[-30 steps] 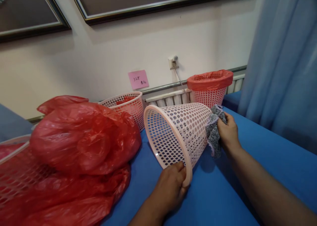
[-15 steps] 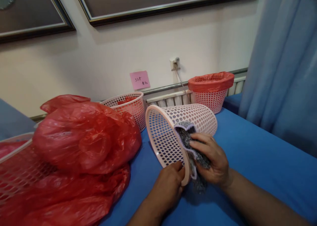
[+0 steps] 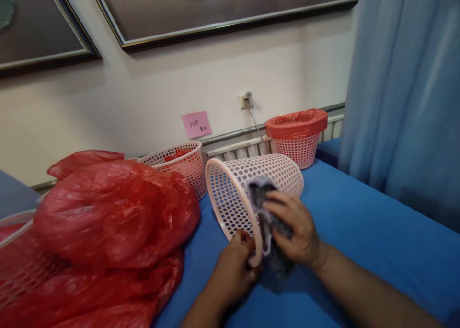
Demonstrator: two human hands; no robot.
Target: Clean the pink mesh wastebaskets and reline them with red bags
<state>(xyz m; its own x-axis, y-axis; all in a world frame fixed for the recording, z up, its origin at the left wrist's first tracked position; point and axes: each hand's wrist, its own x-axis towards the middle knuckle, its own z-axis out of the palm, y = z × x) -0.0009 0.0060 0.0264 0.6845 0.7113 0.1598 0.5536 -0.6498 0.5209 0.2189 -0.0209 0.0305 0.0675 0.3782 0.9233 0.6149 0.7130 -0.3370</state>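
Observation:
A pale pink perforated plastic basket [image 3: 276, 169] lies on its side on the blue surface, its open mouth facing left and toward me. My left hand [image 3: 235, 261] grips the lower part of its rim, with fingers reaching inside. In my right hand [image 3: 296, 227] is a dark grey cloth [image 3: 264, 193] with a pale edge, pressed against the outside of the basket just behind the rim. The cloth is smeared by motion, and its lower end hangs beneath the hand.
A heap of red plastic bags [image 3: 118, 208] fills the left side, partly over another basket [image 3: 21, 265]. Behind stand a basket with red plastic inside [image 3: 197, 167] and a red-lined one [image 3: 302, 148]. A blue curtain [image 3: 402, 93] hangs at right; a radiator [image 3: 247, 148] runs along the wall.
The view has shifted a little, so everything sits slightly further left and mostly lower. My right hand and the cloth have moved slightly along the basket's side; the left hand keeps its hold.

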